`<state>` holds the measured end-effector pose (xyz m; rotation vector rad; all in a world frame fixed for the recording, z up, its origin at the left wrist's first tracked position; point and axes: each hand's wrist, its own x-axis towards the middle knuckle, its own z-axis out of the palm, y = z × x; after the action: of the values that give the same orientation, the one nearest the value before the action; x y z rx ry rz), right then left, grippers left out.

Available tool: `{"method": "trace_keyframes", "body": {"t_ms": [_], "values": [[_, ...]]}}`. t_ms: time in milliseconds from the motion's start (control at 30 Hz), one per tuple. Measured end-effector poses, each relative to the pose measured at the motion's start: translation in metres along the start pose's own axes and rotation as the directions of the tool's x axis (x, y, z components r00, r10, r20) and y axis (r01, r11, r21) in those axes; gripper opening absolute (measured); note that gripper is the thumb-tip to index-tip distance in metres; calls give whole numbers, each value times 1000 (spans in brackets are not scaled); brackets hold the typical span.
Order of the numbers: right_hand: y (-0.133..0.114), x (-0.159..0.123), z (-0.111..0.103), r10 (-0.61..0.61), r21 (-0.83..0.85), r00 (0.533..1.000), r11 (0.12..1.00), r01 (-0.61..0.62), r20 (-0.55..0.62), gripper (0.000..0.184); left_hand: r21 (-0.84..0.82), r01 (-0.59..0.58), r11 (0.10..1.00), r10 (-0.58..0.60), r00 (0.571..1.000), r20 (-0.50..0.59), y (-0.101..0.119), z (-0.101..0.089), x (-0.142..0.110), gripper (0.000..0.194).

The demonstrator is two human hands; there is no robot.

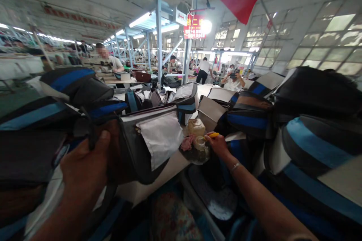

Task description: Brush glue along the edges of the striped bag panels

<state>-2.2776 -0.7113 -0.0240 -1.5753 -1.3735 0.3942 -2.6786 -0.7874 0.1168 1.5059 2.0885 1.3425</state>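
Note:
My left hand (87,169) is closed on the dark strap or edge of a black and brown bag (128,150). A white cloth flap (162,135) hangs over the bag's upper side. In my right hand (219,145) is a slim yellow-handled tool (213,134), pinched between thumb and fingers. Its other end is at the mouth of a small glass jar (201,144), and the tip is hidden. Touching the jar are a crumpled pink cloth (187,142) and a second, yellowish clear container (196,127) behind it.
Black bags with blue bands are heaped on the left (36,115) and on the right (316,143). A pale board (158,180) lies below the held bag. Further off, a person in a white top (203,68) bends over a bench, with others seated nearby. A blue metal post (158,37) rises ahead.

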Motion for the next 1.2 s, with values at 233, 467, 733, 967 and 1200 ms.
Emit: {"method": "trace_keyframes", "body": {"t_ms": [233, 467, 733, 967, 1200], "values": [[38, 32, 45, 66, -281, 992, 959, -33, 109, 12, -8, 53, 999, -52, 991, 122, -42, 69, -44, 44], [44, 37, 31, 12, -308, 997, 951, 10, 70, 23, -98, -96, 991, 117, 961, 250, -70, 78, -47, 44], [40, -4, 5, -152, -176, 978, 969, 176, 140, 26, -217, -181, 959, 238, 932, 274, -52, 68, -51, 36], [31, -3, 8, -36, -100, 999, 994, 35, -6, 44, -286, -231, 930, 312, 907, 284, -26, 60, -44, 35], [-73, 1, -26, -131, 5, 983, 991, 133, -126, 40, -400, -285, 871, 450, 791, 414, -4, 64, -47, 30]]}}
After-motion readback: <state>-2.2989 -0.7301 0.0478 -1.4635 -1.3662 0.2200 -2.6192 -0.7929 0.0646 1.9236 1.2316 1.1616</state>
